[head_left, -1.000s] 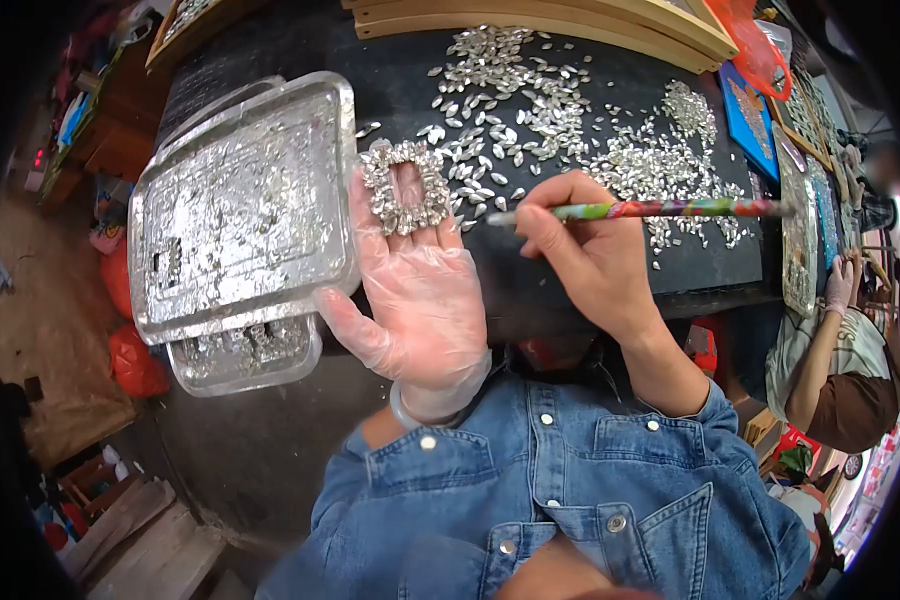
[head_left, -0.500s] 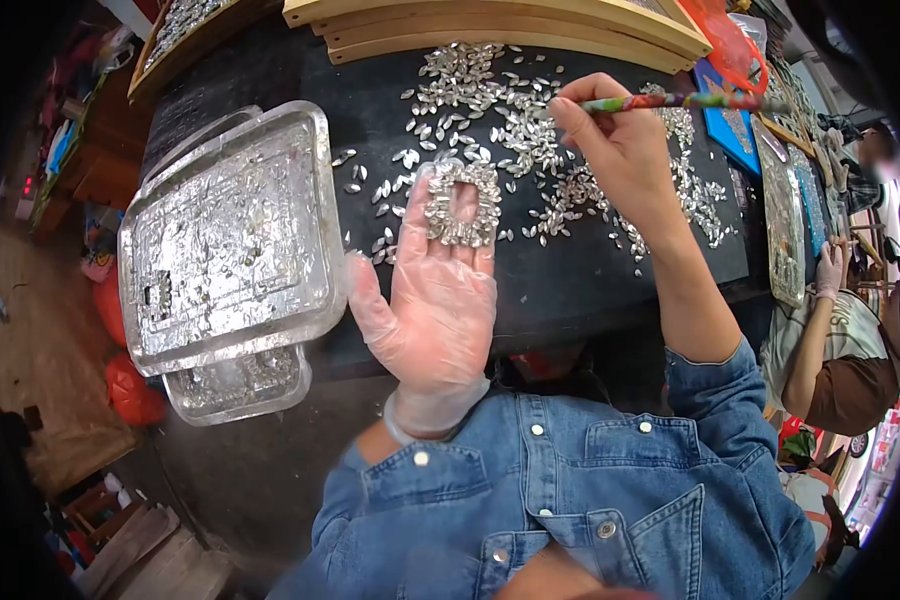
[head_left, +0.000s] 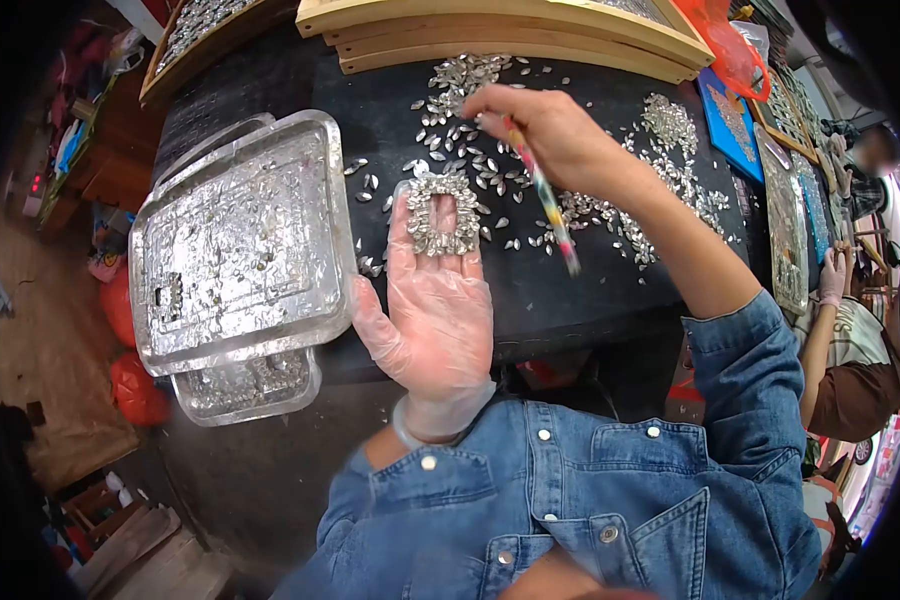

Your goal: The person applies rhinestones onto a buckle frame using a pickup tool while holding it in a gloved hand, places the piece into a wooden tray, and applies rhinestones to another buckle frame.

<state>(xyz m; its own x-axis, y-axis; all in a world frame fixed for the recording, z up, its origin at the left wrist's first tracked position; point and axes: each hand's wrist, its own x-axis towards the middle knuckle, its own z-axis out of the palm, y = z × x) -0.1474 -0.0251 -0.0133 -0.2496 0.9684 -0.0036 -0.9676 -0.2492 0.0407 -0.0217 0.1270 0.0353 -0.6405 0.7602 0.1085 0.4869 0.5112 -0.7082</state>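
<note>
Frame (head_left: 442, 243): rectangular, stone-set, lying across the fingers of the left hand (head_left: 435, 315), above the near part of the desk (head_left: 590, 310). Left hand gloved, palm up, flat and wide, thumb out to the left; it supports without gripping. Reading: the fingers serve as a level rest, leaving the studded face uppermost and uncovered.

Right hand (head_left: 550, 130): bare, fingers narrowed round a patterned pen (head_left: 542, 195), its free end slanting near and right. This hand is farther off than the frame and to its right, over loose stones (head_left: 483, 165). Other end of pen unclear among the fingers; cannot tell whether it touches a stone.

Stones lie scattered beyond and right of the frame, presumably thin so single pieces stand apart. Farther right, a denser heap (head_left: 670, 122) of smaller ones, probably grouped by size.

Left: clear tray (head_left: 338, 195), overlapping a lower tray (head_left: 255, 410), likely aside to leave working room.

Far: wooden stack (head_left: 510, 50), set back behind the stones.

Far right: a co-worker's gloved hand (head_left: 833, 277), well apart
</note>
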